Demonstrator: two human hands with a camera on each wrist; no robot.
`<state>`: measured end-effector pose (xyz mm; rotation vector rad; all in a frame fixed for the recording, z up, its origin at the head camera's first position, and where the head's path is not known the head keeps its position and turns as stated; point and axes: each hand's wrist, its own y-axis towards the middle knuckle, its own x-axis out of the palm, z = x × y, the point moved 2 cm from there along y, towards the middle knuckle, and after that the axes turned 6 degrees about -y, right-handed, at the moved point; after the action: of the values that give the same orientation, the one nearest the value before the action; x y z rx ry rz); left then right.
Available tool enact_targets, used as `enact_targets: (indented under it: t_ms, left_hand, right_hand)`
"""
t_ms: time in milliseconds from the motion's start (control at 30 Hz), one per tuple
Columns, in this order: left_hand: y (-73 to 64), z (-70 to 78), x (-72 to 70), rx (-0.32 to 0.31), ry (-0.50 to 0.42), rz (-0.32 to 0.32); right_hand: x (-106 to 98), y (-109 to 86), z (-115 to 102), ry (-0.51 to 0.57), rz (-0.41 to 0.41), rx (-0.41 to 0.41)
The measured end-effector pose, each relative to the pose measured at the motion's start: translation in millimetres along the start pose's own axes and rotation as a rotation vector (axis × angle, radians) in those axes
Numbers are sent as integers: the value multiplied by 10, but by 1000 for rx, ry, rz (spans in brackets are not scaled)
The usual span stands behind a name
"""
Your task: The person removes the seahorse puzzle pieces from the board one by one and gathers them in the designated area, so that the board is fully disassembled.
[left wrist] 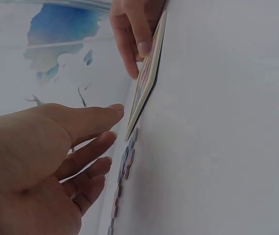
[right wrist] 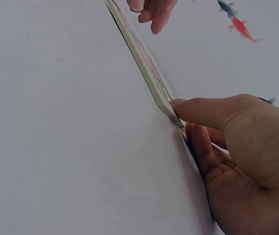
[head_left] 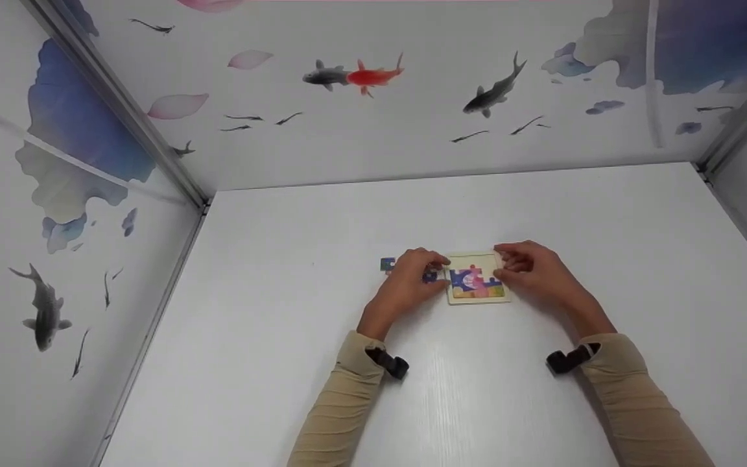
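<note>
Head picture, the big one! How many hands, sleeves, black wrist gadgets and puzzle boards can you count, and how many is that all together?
Hands: 2
Tan sleeves: 2
Black wrist gadgets: 2
Puzzle board: 1
Total: 7

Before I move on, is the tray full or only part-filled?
Part-filled: the tray shows bare base above its fitted pieces in the head view, and loose pieces lie by the left hand.
</note>
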<state>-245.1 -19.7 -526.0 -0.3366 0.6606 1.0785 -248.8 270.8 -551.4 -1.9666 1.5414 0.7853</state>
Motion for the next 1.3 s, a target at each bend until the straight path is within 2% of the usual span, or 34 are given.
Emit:
enact_targets:
  t_ms: [200, 300, 433, 767, 1300]
  left_hand:
    - [143, 162, 268, 16, -45, -27]
    - [203, 229, 375, 28, -18, -31]
    - [242, 263, 460, 14, 30, -27]
    - [216, 278, 485, -19, 101, -20]
    - [185, 296, 508, -34, 44, -35]
  right_hand:
    - [-20, -1, 22, 15, 11, -12]
    - [-21, -3, 28, 25, 16, -21]
    - [-17, -8, 33, 26, 14, -27]
    - [-8, 0, 12, 24, 4, -22]
    - [7, 13, -6, 22, 25, -51]
